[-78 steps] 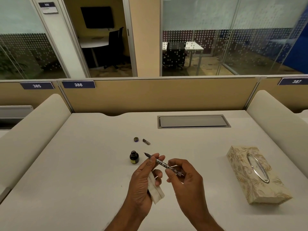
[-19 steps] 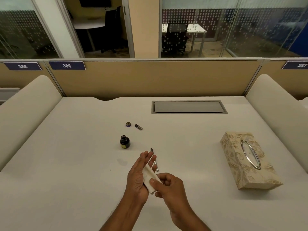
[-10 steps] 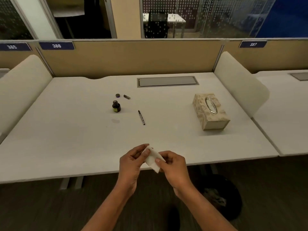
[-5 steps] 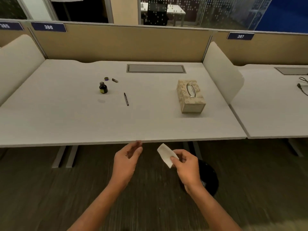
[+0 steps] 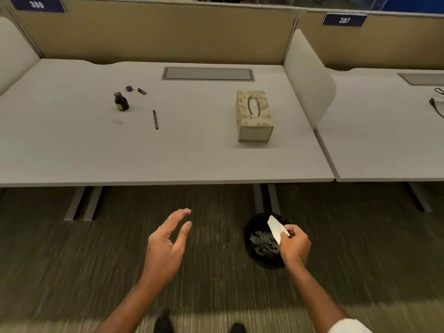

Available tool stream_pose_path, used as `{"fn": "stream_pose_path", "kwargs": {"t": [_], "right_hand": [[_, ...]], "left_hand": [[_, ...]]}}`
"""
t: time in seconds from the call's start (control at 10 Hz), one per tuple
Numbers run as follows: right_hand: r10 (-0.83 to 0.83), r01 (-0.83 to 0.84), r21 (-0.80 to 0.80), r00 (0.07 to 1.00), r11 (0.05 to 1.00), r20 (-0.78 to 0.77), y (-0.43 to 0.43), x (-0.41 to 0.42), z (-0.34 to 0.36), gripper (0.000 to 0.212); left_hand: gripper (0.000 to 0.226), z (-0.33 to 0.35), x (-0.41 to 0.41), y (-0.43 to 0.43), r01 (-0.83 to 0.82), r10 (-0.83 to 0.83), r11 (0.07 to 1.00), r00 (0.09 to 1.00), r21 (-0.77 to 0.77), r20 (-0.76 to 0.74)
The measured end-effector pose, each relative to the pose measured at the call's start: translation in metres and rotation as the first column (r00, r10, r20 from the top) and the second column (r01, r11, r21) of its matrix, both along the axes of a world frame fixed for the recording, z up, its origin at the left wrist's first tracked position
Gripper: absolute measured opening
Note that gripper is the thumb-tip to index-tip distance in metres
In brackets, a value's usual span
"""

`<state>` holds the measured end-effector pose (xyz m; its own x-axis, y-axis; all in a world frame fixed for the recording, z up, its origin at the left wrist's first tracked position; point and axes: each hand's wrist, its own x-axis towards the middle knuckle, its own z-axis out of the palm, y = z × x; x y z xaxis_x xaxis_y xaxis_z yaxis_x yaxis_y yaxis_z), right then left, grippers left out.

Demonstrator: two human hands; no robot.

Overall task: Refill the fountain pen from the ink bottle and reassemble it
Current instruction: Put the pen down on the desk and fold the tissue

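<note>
— What's at the left end of the tabletop [image 5: 72,152]?

— The ink bottle [image 5: 121,102], upright with its neck uncovered. Just behind it to the right lies a round cap [image 5: 129,88], and beside that a short dark piece [image 5: 142,91], too small to identify. None of the three touch.

— And the pen [image 5: 155,119]?

— Flat on the tabletop, right of the bottle and a little nearer the front edge, well apart from both hands. It points roughly away from the person.

— Where is the left hand [image 5: 165,246]?

— Below the tabletop edge, over the carpeted floor [image 5: 72,260]. Its fingers are straight and loosely spread, and it holds nothing.

— Further right?

— A grey hatch [image 5: 207,74] is set into the rear of the tabletop. A patterned tissue box [image 5: 254,116] with an oval metal-rimmed opening stands toward the right side.

— And below that?

— A black bin [image 5: 258,258] on the floor, with dark crumpled stuff inside. The right hand [image 5: 294,243] is above it, thumb and fingers pinching a folded tissue [image 5: 276,228] that sticks up over the bin's opening.

— Past that?

— A pale rounded divider [image 5: 310,85], then a neighbouring desk [image 5: 384,140] with a dark cable [image 5: 436,106] at its far right.
</note>
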<state>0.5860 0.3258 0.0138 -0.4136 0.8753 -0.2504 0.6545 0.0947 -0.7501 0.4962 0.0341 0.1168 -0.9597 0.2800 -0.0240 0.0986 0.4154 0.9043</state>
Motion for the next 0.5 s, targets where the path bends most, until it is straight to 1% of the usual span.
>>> {"fn": "stream_pose_path", "kwargs": {"t": [0.1, 0.2, 0.3, 0.4, 0.5], "right_hand": [[-0.010, 0.010, 0.006, 0.999, 1.000, 0.036, 0.014, -0.007, -0.018, 0.018], [0.013, -0.014, 0.015, 0.997, 1.000, 0.070, 0.025, -0.014, -0.036, 0.020], [0.009, -0.012, 0.023, 0.991, 1.000, 0.137, 0.034, -0.020, -0.056, 0.022], [0.019, -0.030, 0.062, 0.987, 0.998, 0.161, 0.052, -0.026, -0.072, 0.029], [-0.001, -0.018, 0.111, 0.986, 0.994, 0.167, 0.072, -0.027, -0.071, 0.036]], "left_hand": [[0.038, -0.010, -0.002, 0.004, -0.008, 0.008, 1.000, 1.000, -0.006, -0.004], [0.037, -0.017, -0.003, 0.008, -0.026, 0.026, 1.000, 1.000, -0.006, 0.002], [0.037, -0.029, -0.001, 0.014, -0.021, 0.021, 1.000, 1.000, -0.013, 0.012], [0.039, -0.035, -0.001, 0.019, -0.015, 0.015, 1.000, 1.000, -0.008, 0.020], [0.040, -0.038, -0.002, 0.023, -0.018, 0.018, 1.000, 1.000, -0.013, -0.010]]}}
